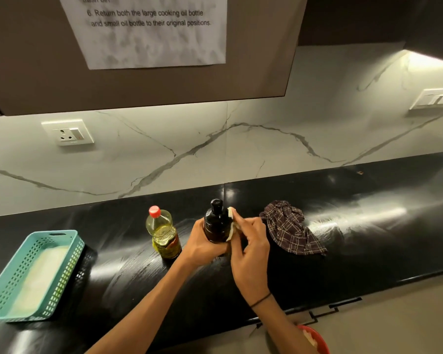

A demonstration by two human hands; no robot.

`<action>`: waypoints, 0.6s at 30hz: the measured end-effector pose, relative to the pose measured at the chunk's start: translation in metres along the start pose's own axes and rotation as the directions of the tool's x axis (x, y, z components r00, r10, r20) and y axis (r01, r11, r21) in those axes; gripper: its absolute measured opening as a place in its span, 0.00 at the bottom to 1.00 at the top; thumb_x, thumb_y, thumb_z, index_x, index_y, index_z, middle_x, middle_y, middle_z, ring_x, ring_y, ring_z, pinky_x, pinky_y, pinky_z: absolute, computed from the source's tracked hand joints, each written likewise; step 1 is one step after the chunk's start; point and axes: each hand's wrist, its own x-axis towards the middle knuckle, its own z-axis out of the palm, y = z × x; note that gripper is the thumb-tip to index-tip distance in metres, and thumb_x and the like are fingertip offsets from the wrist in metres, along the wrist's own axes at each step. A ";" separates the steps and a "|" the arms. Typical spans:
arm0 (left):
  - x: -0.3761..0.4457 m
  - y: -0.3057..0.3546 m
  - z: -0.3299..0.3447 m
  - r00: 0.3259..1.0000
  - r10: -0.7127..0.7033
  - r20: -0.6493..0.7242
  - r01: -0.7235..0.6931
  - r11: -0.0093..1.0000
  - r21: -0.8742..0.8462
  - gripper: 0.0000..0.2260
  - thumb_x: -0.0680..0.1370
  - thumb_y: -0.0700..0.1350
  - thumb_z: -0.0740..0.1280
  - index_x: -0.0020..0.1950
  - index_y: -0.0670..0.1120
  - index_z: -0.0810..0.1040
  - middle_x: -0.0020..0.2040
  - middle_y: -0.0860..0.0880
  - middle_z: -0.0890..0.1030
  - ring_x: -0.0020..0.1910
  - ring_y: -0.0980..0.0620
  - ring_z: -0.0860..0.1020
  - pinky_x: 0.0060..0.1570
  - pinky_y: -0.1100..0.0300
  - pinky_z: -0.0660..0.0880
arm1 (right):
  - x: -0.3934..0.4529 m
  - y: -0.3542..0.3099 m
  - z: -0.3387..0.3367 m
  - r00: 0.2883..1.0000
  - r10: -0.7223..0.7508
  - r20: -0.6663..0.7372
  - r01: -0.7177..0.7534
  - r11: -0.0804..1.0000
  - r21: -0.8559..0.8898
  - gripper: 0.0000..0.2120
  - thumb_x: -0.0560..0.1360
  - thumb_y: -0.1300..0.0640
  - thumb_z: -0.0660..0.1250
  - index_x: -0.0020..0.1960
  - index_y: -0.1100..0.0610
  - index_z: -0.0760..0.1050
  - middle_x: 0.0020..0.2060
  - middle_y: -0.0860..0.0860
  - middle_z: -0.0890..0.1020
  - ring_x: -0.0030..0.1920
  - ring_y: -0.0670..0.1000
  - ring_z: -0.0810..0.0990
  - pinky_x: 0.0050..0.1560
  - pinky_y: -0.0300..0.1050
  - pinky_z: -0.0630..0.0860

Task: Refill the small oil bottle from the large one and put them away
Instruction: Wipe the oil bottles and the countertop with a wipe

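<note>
The grip of the left hand [207,241] is wrapped tight around the bottom part of the small dark bottle [216,222], which stands up straight just above the black surface [368,238]. The grip of the right hand [251,235] is pinched on a white wipe [231,223] and presses it flat on the right side of that bottle. A thin black band [261,300] goes around the right wrist. The dark bottle has its black cap on. Just to the left of it stands the big oil bottle [164,232], with a red cap and yellow oil inside, near the left hand but not touching it. Down in the near right corner a bit of a red bowl [317,338] peeks in. Far to the left sits a blue-green basket [69,249] with something pale lying in it. To the right of the hands, a checked cloth [289,227] lies bunched up on the surface. Behind it all is a white marble wall with a plug socket [68,132] on the left and a switch plate [435,98] on the right. Above hangs a paper note [151,39] on a brown cupboard.
</note>
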 end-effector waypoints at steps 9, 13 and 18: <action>-0.001 0.005 0.000 0.997 0.050 -0.064 -0.053 0.997 -0.054 0.18 0.70 0.38 0.81 0.58 0.45 0.83 0.50 0.45 0.87 0.51 0.44 0.87 0.55 0.45 0.85 | 0.000 -0.010 0.006 0.988 0.049 -0.144 -0.032 0.993 0.116 0.07 0.76 0.69 0.73 0.50 0.59 0.81 0.50 0.48 0.82 0.53 0.46 0.83 0.53 0.45 0.83; 0.003 0.005 0.003 0.998 0.061 -0.029 -0.062 0.997 -0.042 0.21 0.69 0.36 0.80 0.60 0.43 0.82 0.52 0.44 0.87 0.54 0.42 0.87 0.58 0.39 0.83 | 0.018 -0.010 0.002 0.984 0.052 -0.172 -0.041 0.997 0.071 0.09 0.76 0.72 0.72 0.52 0.61 0.82 0.49 0.51 0.83 0.52 0.47 0.83 0.54 0.49 0.82; 0.010 0.012 0.001 0.992 0.037 -0.119 -0.045 0.996 -0.071 0.20 0.68 0.42 0.81 0.57 0.40 0.83 0.47 0.43 0.87 0.49 0.43 0.88 0.55 0.41 0.85 | 0.000 -0.025 0.001 0.997 0.072 -0.018 -0.071 0.996 0.052 0.21 0.80 0.68 0.66 0.72 0.58 0.76 0.68 0.48 0.79 0.70 0.43 0.76 0.71 0.37 0.73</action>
